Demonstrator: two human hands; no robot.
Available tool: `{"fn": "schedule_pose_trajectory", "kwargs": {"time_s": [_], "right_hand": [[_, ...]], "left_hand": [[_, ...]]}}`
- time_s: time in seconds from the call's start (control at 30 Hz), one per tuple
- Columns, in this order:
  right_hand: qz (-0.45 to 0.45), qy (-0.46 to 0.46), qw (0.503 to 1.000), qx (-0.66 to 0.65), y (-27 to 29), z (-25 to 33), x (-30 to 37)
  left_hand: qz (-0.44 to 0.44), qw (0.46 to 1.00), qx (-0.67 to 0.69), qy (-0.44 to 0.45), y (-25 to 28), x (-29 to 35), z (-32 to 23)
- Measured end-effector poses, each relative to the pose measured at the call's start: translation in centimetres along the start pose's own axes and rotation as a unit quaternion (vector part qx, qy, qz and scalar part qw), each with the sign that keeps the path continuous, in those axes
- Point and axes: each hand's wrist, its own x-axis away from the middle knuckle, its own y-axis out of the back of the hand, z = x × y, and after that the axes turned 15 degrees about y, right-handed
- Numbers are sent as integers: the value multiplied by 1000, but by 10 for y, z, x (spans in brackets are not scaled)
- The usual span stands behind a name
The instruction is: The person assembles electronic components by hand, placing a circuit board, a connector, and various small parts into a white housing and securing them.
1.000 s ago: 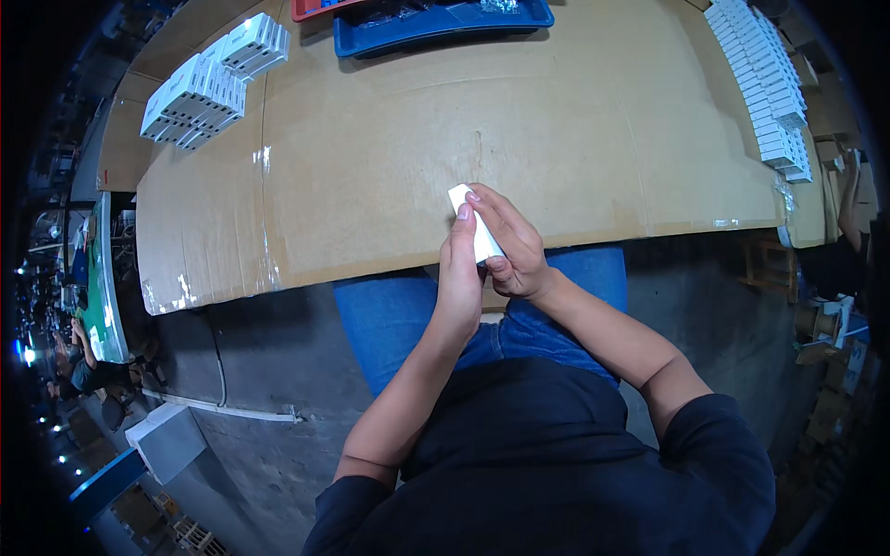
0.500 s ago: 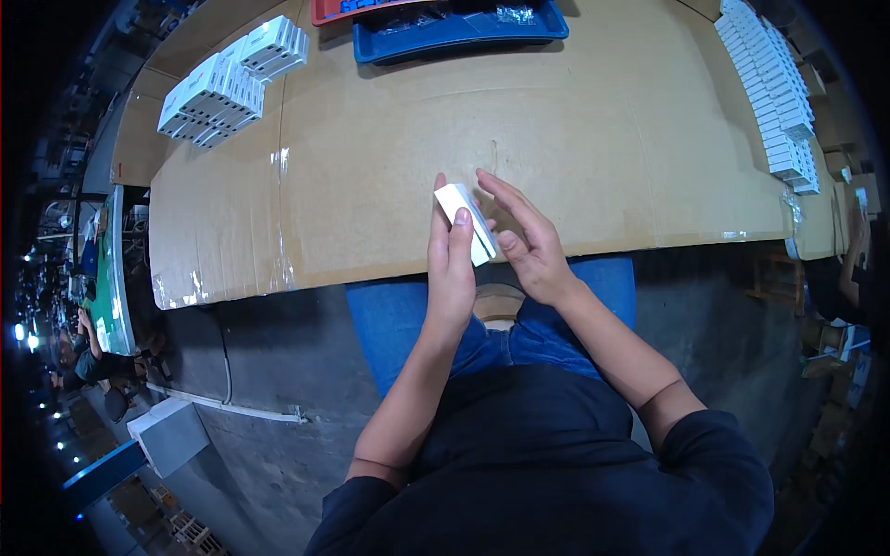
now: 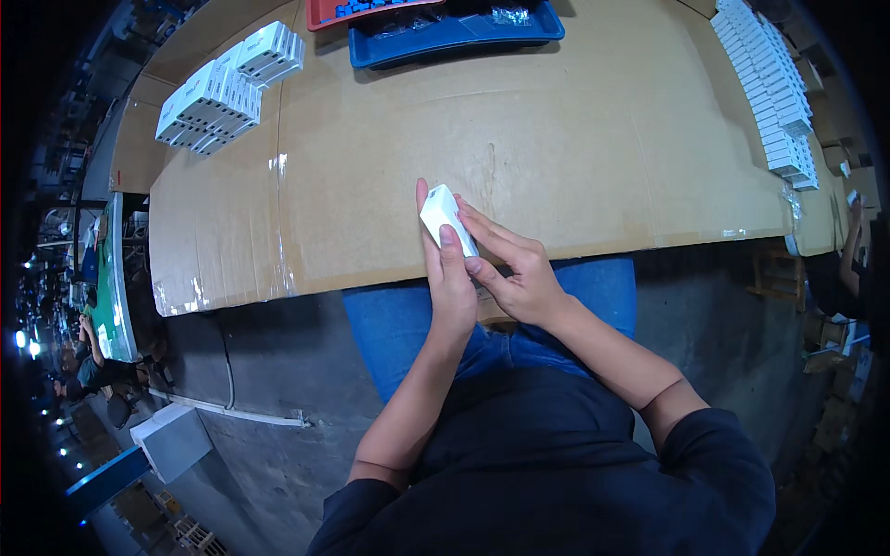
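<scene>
White box [image 3: 436, 217], marking [image 3: 433, 195] illegible, in snug left grip [image 3: 452, 289]; right grip [image 3: 527, 282] against it, hold unclear

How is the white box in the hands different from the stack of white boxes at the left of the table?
The held box is single, while the left stack has many boxes. The held box is in the left hand, with the right hand against it; the left stack rests on the table. Both are white.
</scene>
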Motion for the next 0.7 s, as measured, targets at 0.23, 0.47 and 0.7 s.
{"fn": "schedule_pose_trajectory", "kwargs": {"time_s": [0.23, 0.47, 0.7], "right_hand": [[5, 41, 999, 29, -8, -4, 2], [27, 112, 987, 114, -6, -10, 4], [32, 138, 980, 140, -5, -15, 6]], "left_hand": [[16, 999, 47, -15, 4, 2, -2], [23, 998, 27, -48, 3, 5, 0], [-2, 998, -35, -47, 6, 5, 5]]}}
